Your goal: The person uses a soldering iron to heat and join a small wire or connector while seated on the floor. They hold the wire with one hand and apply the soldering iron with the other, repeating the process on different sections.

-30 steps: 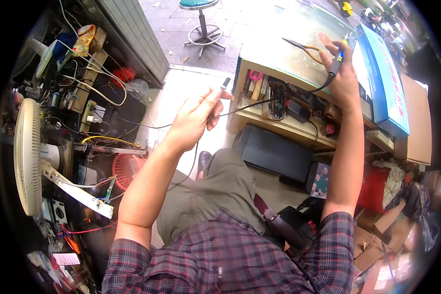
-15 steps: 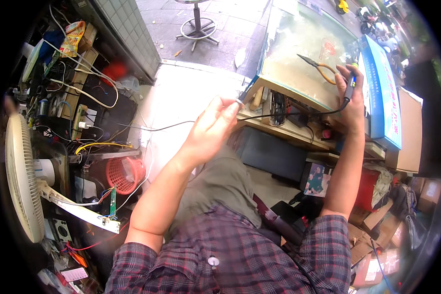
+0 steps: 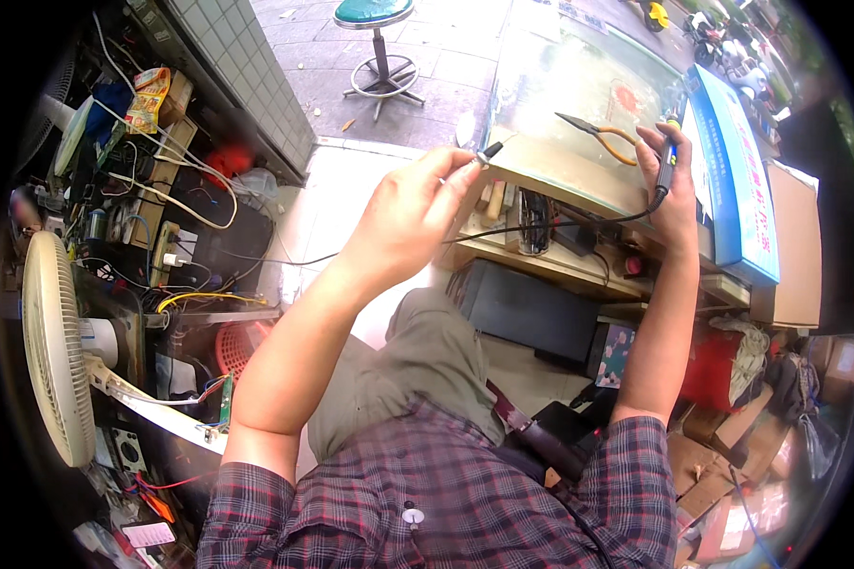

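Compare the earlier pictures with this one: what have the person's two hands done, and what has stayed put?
The left hand, pinching a thin black cable's plug end, has risen from beside the knee to the edge of the glass-topped counter. The right hand keeps its grip on the dark, blue-banded soldering iron over the counter. The orange-handled pliers lie where they were. Nothing was released.

Bright daylight pours in from the open street side up top, washing the pavement (image 3: pixel 427 57) pale and laying a milky glare across the glass tabletop (image 3: pixel 579 85). The cluttered shelves (image 3: pixel 133 190) on the left sit in deeper shade. Focus is sharp at the centre; toward the rim, straight edges bow hard, detail smears, and black corners close in.
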`<state>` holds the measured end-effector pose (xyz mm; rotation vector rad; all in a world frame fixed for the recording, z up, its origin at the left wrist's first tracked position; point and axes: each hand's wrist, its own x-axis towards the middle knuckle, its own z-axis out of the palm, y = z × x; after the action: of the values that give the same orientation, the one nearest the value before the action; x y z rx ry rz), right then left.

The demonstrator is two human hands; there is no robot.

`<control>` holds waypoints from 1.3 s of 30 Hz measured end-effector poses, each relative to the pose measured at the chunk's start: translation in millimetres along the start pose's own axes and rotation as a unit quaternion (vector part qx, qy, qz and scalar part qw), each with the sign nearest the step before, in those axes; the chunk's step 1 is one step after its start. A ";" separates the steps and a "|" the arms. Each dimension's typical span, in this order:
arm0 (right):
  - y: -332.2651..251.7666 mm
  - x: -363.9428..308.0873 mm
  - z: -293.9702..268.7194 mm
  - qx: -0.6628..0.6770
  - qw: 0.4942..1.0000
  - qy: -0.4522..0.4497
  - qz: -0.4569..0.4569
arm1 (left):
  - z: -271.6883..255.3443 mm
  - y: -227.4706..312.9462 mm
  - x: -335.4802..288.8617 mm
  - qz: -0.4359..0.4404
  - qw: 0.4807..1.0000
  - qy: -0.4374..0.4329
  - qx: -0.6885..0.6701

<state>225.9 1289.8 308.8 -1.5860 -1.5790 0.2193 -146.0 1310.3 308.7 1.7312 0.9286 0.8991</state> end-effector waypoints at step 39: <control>-55.5 -970.3 -328.4 0.315 0.938 -0.034 -0.140 | 555.3 138.7 -817.3 -0.149 0.975 0.052 -0.155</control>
<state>225.0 280.6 124.4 -0.8566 -1.5559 0.5636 4.8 337.1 148.3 1.2514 1.0258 0.8868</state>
